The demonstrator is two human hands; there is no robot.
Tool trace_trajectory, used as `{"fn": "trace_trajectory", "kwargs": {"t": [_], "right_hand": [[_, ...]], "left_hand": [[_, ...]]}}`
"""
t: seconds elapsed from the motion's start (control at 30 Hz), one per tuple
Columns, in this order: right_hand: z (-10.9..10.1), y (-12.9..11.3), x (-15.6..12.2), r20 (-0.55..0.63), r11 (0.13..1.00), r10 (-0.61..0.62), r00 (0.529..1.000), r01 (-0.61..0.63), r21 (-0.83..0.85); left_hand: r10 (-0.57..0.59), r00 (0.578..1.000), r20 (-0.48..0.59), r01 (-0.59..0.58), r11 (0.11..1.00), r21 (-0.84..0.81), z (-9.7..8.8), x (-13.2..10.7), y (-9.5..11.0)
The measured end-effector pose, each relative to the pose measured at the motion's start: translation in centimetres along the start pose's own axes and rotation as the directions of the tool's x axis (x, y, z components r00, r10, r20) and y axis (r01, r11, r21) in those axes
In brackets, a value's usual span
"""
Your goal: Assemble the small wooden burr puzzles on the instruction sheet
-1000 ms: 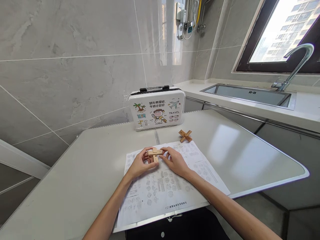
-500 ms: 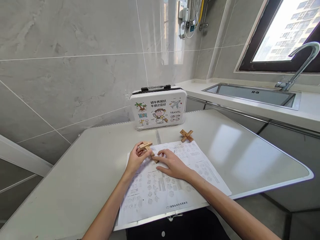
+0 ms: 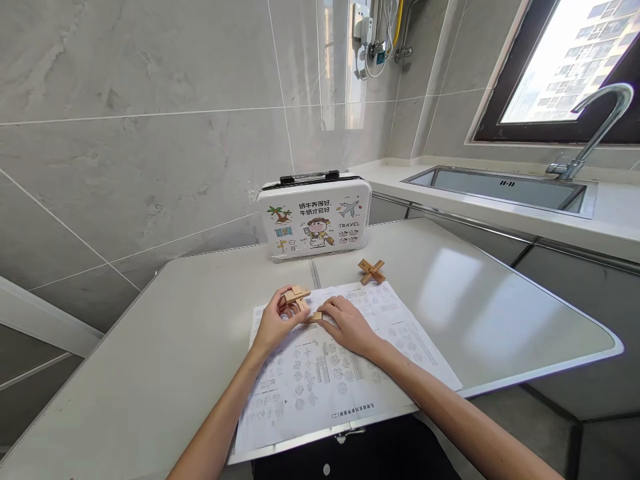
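Grey tiled wall [image 3: 150,73] behind a white table [image 3: 140,347], both hands at wooden puzzle pieces

Left hand [image 3: 274,323] is half-curled, thumb and fingers gripping an interlocked wooden assembly [image 3: 297,294] over the far left part of a printed diagram sheet [image 3: 345,393]. Right hand [image 3: 350,325], fingers bent, has thumb and forefinger at the end of a small wooden bar [image 3: 317,316] just beside the left thumb; whether those two touch I cannot tell. Below, the sheet reaches the table's near edge. At its far right corner lies a darker wooden cross [image 3: 371,271]. A white "TRAVEL" carrying case [image 3: 316,220] stands upright near the table's far edge. Past the right edge are a sink [image 3: 470,183] and chrome faucet [image 3: 607,123]
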State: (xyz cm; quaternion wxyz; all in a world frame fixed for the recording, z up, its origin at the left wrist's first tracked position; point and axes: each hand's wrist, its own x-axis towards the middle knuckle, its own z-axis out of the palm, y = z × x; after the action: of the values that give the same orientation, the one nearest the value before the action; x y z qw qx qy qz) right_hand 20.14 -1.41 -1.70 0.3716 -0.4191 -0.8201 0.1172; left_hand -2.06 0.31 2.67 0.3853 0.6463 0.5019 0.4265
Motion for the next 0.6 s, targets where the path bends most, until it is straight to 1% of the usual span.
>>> {"fn": "trace_trajectory", "kwargs": {"t": [0.13, 0.23, 0.37, 0.6], "right_hand": [[-0.1, 0.0, 0.1, -0.046, 0.998, 0.056, 0.997, -0.056, -0.001], [-0.3, -0.2, 0.2, -0.093, 0.997, 0.080, 0.992, -0.078, 0.025], [-0.7, -0.5, 0.2, -0.130, 0.998, 0.053, 0.990, -0.048, 0.039], [-1.0, -0.8, 0.1, -0.109, 1.000, -0.007, 0.994, 0.006, -0.013]], "left_hand": [[0.054, 0.999, 0.004, -0.054, 0.989, 0.135, 0.1, -0.5, 0.5], [0.097, 0.995, 0.029, -0.100, 0.975, 0.196, 0.2, -0.7, 0.6], [0.145, 0.986, 0.082, -0.161, 0.956, 0.246, 0.4, -0.9, 0.7], [0.187, 0.973, 0.138, -0.220, 0.932, 0.288, 0.5, -1.2, 1.2]]}}
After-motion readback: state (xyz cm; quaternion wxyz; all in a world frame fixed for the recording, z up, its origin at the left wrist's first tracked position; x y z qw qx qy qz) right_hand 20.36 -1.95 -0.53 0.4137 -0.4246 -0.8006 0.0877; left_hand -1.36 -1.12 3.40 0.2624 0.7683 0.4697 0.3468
